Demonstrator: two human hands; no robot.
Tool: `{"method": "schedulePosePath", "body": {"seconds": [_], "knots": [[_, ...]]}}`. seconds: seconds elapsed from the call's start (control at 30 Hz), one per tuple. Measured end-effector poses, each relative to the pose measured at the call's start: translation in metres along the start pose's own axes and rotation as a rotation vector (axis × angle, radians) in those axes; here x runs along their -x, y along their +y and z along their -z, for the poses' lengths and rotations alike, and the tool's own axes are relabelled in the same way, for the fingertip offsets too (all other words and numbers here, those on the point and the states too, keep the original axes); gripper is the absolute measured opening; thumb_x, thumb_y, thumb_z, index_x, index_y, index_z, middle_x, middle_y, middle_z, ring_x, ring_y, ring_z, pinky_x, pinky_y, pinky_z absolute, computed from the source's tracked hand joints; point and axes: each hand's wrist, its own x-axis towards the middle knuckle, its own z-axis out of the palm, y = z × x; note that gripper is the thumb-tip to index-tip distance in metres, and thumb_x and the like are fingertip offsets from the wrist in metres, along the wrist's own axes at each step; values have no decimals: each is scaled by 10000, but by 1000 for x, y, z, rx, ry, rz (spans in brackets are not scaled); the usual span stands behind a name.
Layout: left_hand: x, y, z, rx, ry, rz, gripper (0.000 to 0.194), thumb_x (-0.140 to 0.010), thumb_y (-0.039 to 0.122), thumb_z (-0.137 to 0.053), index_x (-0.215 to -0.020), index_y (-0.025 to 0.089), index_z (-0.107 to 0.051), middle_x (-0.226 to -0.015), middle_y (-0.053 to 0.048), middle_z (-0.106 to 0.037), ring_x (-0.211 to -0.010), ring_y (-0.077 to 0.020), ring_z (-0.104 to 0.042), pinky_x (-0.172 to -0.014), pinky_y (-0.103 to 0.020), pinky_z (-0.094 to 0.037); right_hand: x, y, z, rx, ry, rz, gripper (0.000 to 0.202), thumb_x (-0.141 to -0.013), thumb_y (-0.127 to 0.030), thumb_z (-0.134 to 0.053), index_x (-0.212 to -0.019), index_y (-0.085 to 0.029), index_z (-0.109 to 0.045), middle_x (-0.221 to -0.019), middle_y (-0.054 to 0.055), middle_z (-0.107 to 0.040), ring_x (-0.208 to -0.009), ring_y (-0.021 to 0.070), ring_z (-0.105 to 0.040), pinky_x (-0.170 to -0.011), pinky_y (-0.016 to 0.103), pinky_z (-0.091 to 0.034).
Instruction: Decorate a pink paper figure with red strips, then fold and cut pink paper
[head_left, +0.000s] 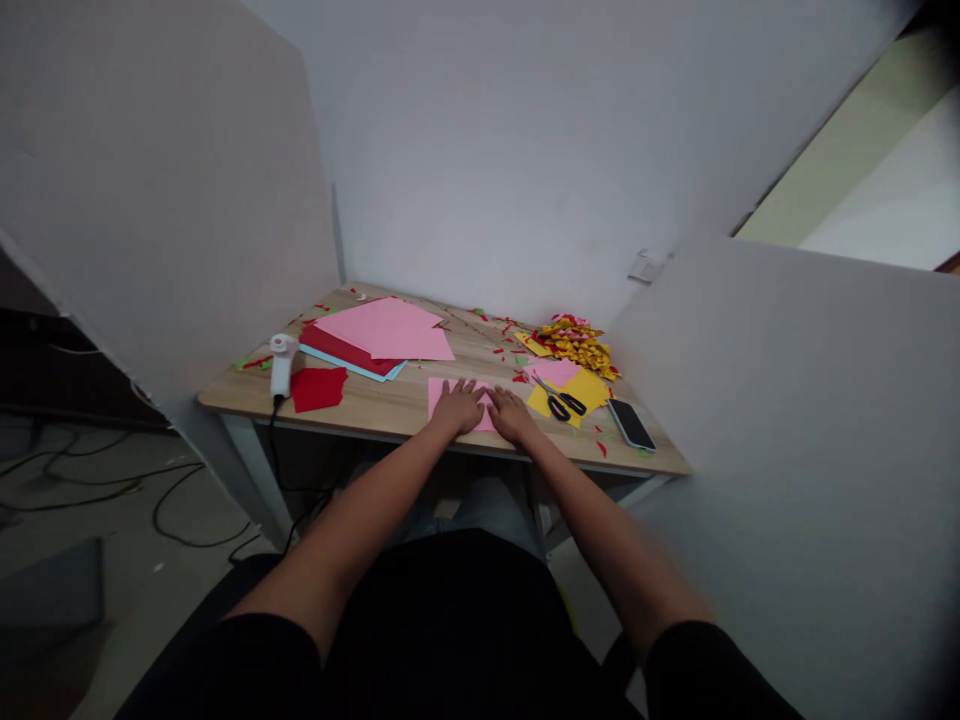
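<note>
1. Worktop (390, 405), in the head view: its front edge runs just below the pink paper sheet (436, 393), which lies flat near the middle of that edge.
2. The left hand (459, 406) rests on this sheet, fingers spread; the right hand (510, 412) rests at its right side, fingers pointing inward, though I cannot tell whether they are pressed together.
3. Leftward, a band of wood separates the sheet from a red paper piece (319, 389); a white corded handheld device (281, 365) stands beside that, near the left end.
4. Beyond the hands, another strip of wood reaches to the fanned pink sheets (397, 325).
5. Rightward the room is tighter: black-handled scissors (561, 402) lie on yellow paper (591, 388), and a smartphone (631, 425) sits near the right end.
6. Pale partition panels (487, 150) bound the left, back and right.
</note>
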Motion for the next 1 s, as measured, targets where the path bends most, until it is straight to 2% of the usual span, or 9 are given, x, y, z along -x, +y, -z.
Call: {"method": "schedulePosePath", "body": {"seconds": [0.2, 0.37, 0.5, 0.63, 0.7, 0.9, 1.0], "knots": [[-2, 0, -4, 74, 35, 9, 442, -965, 372, -631, -1364, 194, -562, -1450, -123, -529, -1286, -302, -548, -1065, -564, -465, 51, 3, 7, -17, -60, 50, 420, -983, -360, -618, -1375, -222, -563, -1480, 113, -520, -1294, 295, -550, -1072, 554, -463], [-2, 1, -5, 171, 73, 28, 433, -960, 366, -641, -1349, 189, -572, -1433, -122, -543, -1273, -298, -558, -1056, -559, -474, 71, 5, 25, -7, -141, 57, 345, -988, -369, -611, -1294, -210, -617, -1386, 103, -597, -1203, 260, -611, -1024, 505, -508], [0, -2, 1, 276, 163, 29, 421, -965, 357, -635, -1349, 196, -574, -1438, -120, -540, -1271, -293, -560, -1057, -550, -477, 71, -3, 32, 0, -140, 39, 329, -991, -395, -601, -1253, -199, -638, -1304, 94, -645, -1128, 240, -647, -986, 480, -529], [-1, -13, 4, 416, 304, 77, 385, -985, 356, -604, -1341, 211, -578, -1418, -118, -555, -1218, -265, -592, -1022, -506, -515, 59, -26, 24, -1, -38, 35, 545, -972, -474, -604, -1426, -184, -521, -1446, 142, -559, -1305, 293, -544, -1091, 515, -439], [-3, -18, 3, 480, 350, 108, 378, -985, 358, -604, -1329, 202, -582, -1382, -117, -579, -1182, -255, -613, -993, -490, -535, 50, -38, 18, 9, 3, 11, 583, -973, -492, -594, -1452, -175, -495, -1459, 157, -545, -1331, 304, -520, -1104, 514, -425], [-8, -25, -5, 571, 406, 187, 384, -976, 365, -621, -1307, 173, -587, -1299, -109, -621, -1119, -247, -642, -943, -474, -560, 40, -50, 19, 44, 6, -30, 363, -990, -396, -605, -1276, -173, -608, -1239, 94, -659, -1061, 234, -668, -921, 465, -561], [-9, -26, -6, 564, 387, 216, 374, -975, 362, -622, -1295, 171, -592, -1285, -107, -627, -1104, -241, -647, -932, -465, -564, 47, -54, 21, 45, -20, -5, 357, -981, -404, -618, -1251, -170, -619, -1221, 90, -663, -1044, 227, -671, -903, 452, -570]]}}
